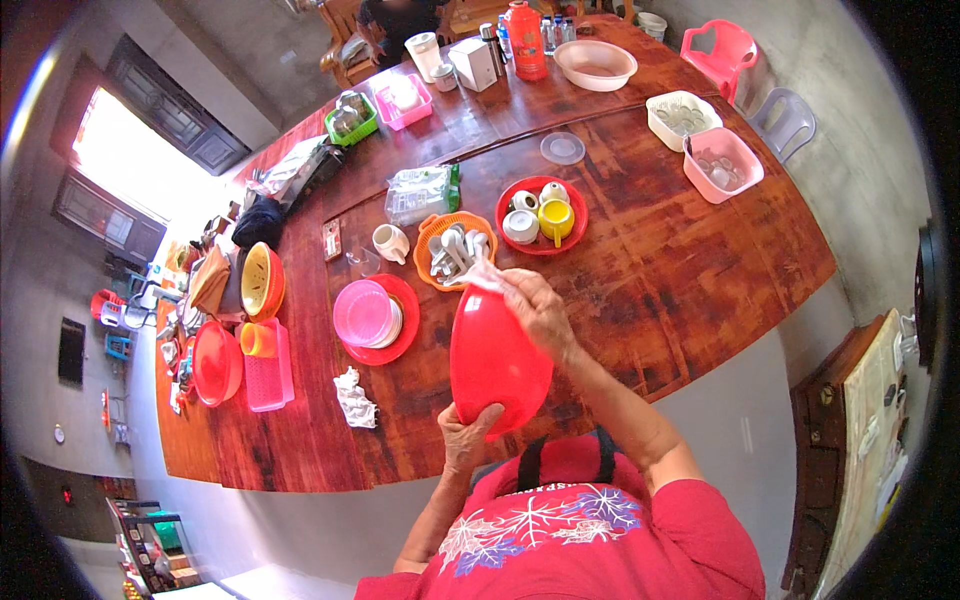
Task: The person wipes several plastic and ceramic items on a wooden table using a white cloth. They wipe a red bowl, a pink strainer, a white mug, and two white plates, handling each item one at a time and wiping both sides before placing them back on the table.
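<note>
A red plastic basin (498, 365) is tilted on edge in front of my chest, above the table's near side. My left hand (466, 438) grips its lower rim, thumb over the inner face. Closed around a whitish wipe or cloth (487, 277), my right hand (538, 312) presses against the upper rim. Just beyond lies an orange basket (428, 237) of white spoons. To its right, a red tray (573, 237) bears several cups, one of them yellow. Left of the basin, a pink bowl (362, 312) and white plates rest on a red plate (408, 345).
A crumpled white cloth (355, 398) lies on the wooden table (700, 300). At the left are a red basin (217, 364) and a pink basket (268, 385). Far off stand a red thermos (525, 42) and a pale basin (596, 65). A person (395, 25) sits beyond.
</note>
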A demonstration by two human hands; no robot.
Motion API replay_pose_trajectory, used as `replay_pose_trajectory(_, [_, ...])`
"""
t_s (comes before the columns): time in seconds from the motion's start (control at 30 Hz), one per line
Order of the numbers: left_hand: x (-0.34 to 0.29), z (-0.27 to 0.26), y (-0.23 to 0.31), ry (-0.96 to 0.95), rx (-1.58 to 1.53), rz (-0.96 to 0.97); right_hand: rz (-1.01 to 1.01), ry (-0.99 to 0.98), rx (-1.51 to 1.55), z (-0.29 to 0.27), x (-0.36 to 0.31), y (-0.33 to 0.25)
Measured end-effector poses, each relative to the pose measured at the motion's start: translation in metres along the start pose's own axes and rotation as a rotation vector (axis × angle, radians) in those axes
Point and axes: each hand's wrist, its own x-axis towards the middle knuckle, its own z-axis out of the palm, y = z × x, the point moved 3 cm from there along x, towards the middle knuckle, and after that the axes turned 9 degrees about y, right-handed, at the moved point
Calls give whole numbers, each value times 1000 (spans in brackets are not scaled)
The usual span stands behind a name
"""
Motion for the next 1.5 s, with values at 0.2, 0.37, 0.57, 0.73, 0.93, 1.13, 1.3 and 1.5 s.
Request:
replay_pose_trajectory(0.2, [18,-17,-11,7,-21,99,-575,-216,-325,12,-64,-86])
replay_pose_trajectory(0.37, [6,-7,13,-49,41,39,-436,-115,-180,6,-14,-81])
replay_pose_trajectory(0.57, [-8,-4,21,-142,62,-18,264,-379,423,-22,37,0])
replay_pose_trajectory(0.73, [-13,-6,2,-281,58,-181,343,-605,517,-25,42,-7])
replay_pose_trajectory(0.93, [5,-7,46,-540,121,-255,-494,-671,-105,-5,37,-62])
replay_pose_trajectory(1.13, [28,4,67,-307,194,20,-800,-463,-115,27,-26,-90])
replay_pose_trajectory(1.3, [15,6,54,-211,207,88,-492,-214,-32,15,3,-63])
replay_pose_trajectory(1.5, [5,-1,46,-129,142,22,593,-257,453,-1,26,33])
